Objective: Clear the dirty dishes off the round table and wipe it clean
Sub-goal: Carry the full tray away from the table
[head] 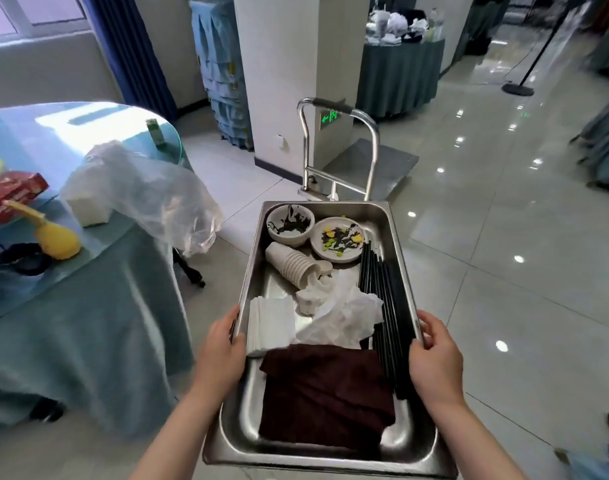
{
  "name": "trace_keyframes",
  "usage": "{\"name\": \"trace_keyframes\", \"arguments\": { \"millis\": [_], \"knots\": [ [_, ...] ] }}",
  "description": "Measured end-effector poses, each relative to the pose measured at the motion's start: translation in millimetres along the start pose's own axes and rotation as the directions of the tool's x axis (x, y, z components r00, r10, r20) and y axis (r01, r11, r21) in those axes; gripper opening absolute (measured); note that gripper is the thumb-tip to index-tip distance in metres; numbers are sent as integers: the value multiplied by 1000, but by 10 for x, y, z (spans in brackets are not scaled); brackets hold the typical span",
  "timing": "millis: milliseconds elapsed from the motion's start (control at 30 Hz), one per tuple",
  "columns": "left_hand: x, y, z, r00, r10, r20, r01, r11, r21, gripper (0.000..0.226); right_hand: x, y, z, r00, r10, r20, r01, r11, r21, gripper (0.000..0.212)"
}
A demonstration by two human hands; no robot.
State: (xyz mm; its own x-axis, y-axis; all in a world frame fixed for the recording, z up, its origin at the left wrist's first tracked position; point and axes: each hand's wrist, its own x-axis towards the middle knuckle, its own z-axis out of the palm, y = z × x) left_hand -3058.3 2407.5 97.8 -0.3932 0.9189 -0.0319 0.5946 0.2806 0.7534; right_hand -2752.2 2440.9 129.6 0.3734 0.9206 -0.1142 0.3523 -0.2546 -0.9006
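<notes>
A round table (88, 258) draped in a teal cloth, with a glass top, fills the left side of the room. On it lie a crumpled clear plastic bag (147, 192), a white block partly under the bag, a red box (12, 194), a yellow bulb-shaped object (55, 237), a dark ring-shaped thing near the edge, and a small green carton (156, 133) standing at the far rim. Beyond, on the glossy tiled floor, stands a metal platform trolley (351, 157) beside a white pillar.

Just right of the table, a person carries a deep stainless steel tray (393, 216) out in front of them. The left hand (223, 351) grips the tray's left rim, thumb over the top edge and fingers underneath. The right hand (434, 358) grips the right rim, fingers curled over the edge.

Inside the tray, nearest the person, lies a folded dark maroon cloth (327, 396). Past it sit crumpled white napkins (344, 317) and a flat stack of white napkins (272, 323) against the left wall. A bundle of black chopsticks (382, 303) runs along the right wall. A stack of white cups (296, 265) lies on its side in the middle. At the far end stand a white bowl (290, 225) smeared with dark sauce and, beside it, a small plate (337, 240) with dark and yellow scraps.
</notes>
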Motion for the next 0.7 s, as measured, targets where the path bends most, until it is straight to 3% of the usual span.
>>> {"name": "trace_keyframes", "arguments": {
  "millis": [400,700],
  "knots": [
    [2580,914,1030,996,49,79,-46,998,-40,55,2541,-512,536,997,-21,-79,20,1000,-16,50],
    [4368,1805,1675,981,110,160,-111,994,-3,53,4182,-914,765,986,48,-162,-46,999,18,48]
  ]
}}
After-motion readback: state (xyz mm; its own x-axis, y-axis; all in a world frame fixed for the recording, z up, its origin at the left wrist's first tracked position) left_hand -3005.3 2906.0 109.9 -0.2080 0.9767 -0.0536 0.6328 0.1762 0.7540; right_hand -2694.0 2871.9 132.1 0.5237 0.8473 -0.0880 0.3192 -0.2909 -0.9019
